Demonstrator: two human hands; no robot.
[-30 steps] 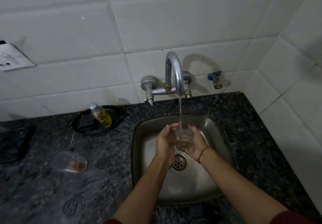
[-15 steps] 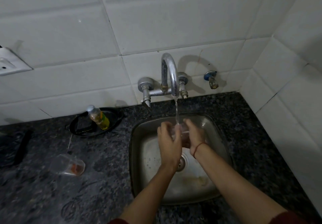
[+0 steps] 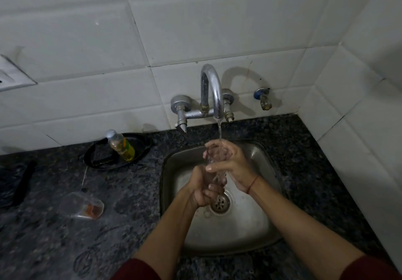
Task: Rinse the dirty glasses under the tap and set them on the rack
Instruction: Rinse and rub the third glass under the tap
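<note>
A clear glass [image 3: 217,171] is held over the steel sink [image 3: 258,221], under the running stream from the curved tap [image 3: 212,90]. My left hand [image 3: 201,190] grips its lower end near the drain. My right hand [image 3: 228,160] wraps its upper part, where the water lands. The glass is tilted and mostly hidden by my fingers. A second glass [image 3: 81,206] lies on its side on the dark counter to the left, with orange residue in its bottom. No rack is in view.
A black oval tray [image 3: 139,147] with a small bottle of yellow liquid [image 3: 120,144] sits at the back left. A black object [image 3: 19,184] lies at the far left edge. A small wall valve [image 3: 264,99] is right of the tap. White tiled walls close the corner.
My left hand has slid down from beside the glass to its lower end. My right hand has risen to the glass's top under the stream. The glass now stands more lengthwise.
</note>
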